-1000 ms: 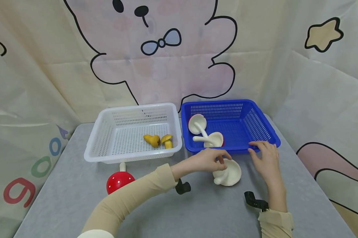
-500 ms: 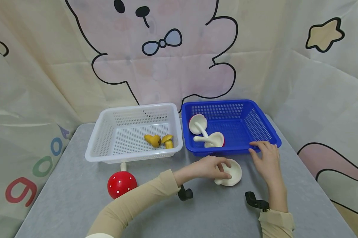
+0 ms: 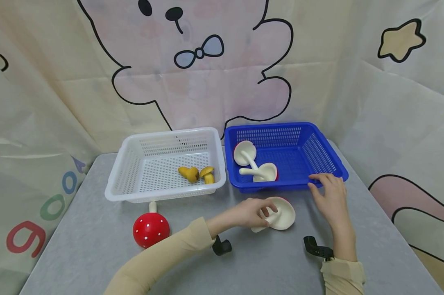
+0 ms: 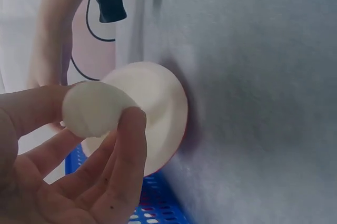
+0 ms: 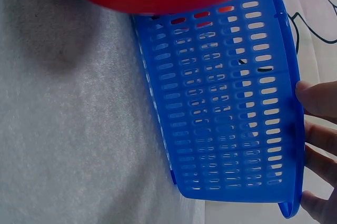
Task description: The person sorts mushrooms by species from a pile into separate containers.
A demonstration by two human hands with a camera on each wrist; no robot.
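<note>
My left hand [image 3: 252, 213] pinches the pale stem [image 4: 97, 109] of a toy mushroom [image 3: 283, 214] between thumb and fingers. The mushroom's cream underside faces up, with a thin red edge showing, in front of the blue basket [image 3: 271, 188]. Whether the cap touches the table cannot be told. My right hand [image 3: 331, 200] holds the front rim of that basket near its right corner, thumb on the near side; some fingertips are hidden behind the rim. Two more toy mushrooms, a rear one [image 3: 245, 153] and a front one [image 3: 268, 172], lie stem-up inside the blue basket.
Left of the blue basket stands a white basket [image 3: 113, 192] with two small yellow mushrooms [image 3: 189, 174] in it. A red, white-dotted mushroom [image 3: 150, 229] lies on the grey table [image 3: 266, 266] by my left sleeve. A printed curtain [image 3: 222, 94] encloses the table's back and sides.
My left hand has come down onto the mushroom's stem and shifted left; the mushroom has turned so its stem points left toward me. My right hand stays at the basket rim.
</note>
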